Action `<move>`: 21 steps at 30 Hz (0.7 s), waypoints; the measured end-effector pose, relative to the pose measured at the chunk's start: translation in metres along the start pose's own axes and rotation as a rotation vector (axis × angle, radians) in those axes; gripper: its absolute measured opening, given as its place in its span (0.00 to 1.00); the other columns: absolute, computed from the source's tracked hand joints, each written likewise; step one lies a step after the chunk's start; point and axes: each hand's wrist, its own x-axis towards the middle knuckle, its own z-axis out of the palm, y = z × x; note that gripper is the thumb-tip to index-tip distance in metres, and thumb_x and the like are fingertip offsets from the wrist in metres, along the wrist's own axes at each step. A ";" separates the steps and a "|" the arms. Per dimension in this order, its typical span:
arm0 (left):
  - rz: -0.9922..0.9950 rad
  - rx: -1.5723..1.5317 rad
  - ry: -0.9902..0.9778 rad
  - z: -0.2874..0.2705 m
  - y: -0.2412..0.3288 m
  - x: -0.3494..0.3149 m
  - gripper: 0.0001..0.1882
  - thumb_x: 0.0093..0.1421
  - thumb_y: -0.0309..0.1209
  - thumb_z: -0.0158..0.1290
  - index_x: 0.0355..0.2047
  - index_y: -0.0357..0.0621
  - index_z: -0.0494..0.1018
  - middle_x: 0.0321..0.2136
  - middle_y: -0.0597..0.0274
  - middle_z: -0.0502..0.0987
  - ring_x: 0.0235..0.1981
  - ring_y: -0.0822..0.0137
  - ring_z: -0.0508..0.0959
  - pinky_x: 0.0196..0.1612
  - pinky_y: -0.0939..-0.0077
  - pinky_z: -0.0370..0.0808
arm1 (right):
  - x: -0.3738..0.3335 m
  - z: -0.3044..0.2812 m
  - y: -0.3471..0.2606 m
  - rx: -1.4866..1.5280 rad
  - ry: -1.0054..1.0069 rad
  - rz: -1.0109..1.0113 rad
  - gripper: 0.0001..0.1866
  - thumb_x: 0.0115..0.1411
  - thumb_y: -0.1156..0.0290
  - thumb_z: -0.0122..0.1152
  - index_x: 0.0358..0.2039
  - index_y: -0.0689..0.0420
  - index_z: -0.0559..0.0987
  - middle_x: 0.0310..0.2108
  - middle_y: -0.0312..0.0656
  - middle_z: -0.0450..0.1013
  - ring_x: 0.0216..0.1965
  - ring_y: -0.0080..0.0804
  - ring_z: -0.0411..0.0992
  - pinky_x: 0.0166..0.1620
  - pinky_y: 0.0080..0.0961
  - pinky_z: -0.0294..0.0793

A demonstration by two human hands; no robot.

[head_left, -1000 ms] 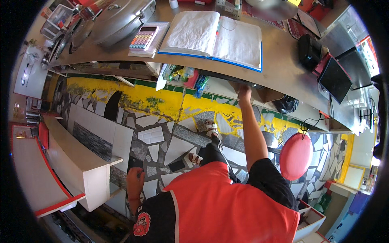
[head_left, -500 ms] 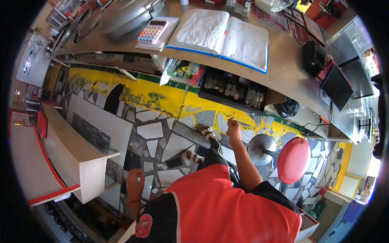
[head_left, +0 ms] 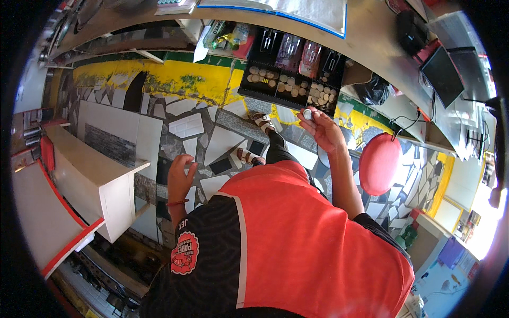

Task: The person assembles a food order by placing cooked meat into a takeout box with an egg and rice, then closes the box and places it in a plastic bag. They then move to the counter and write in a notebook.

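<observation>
My right hand point(head_left: 324, 131) is raised palm up just in front of the cash drawer point(head_left: 265, 95), pinching a coin point(head_left: 307, 114) between thumb and fingers. The black drawer sticks out from under the counter. Its front compartments hold loose coins point(head_left: 322, 95), and behind them banknotes point(head_left: 289, 53) lie under clips, while some clip slots show only black. Lower on the left, my left hand point(head_left: 182, 177) hangs over the floor near my side, its fingers loosely bent and apart with nothing in them.
Above the drawer runs a metal counter point(head_left: 371, 40) with an open blue-edged ledger point(head_left: 313, 15). A black monitor point(head_left: 441, 76) stands at the right. A red stool point(head_left: 380, 164) is beside my right arm. A pale counter point(head_left: 101, 175) stands at the left.
The drawer now stands further out, with its banknote slots in view. My right hand has risen to its front edge, opened palm up and shows a coin. My left hand has loosened.
</observation>
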 end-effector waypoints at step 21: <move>-0.756 -1.692 -0.761 0.103 0.039 0.170 0.29 0.67 0.50 0.40 0.58 0.41 0.57 0.64 0.50 0.58 0.63 0.58 0.58 0.59 0.60 0.59 | 0.115 0.105 -0.152 -1.009 0.187 -0.614 0.18 0.65 0.64 0.52 0.49 0.62 0.74 0.35 0.46 0.77 0.29 0.25 0.74 0.29 0.21 0.72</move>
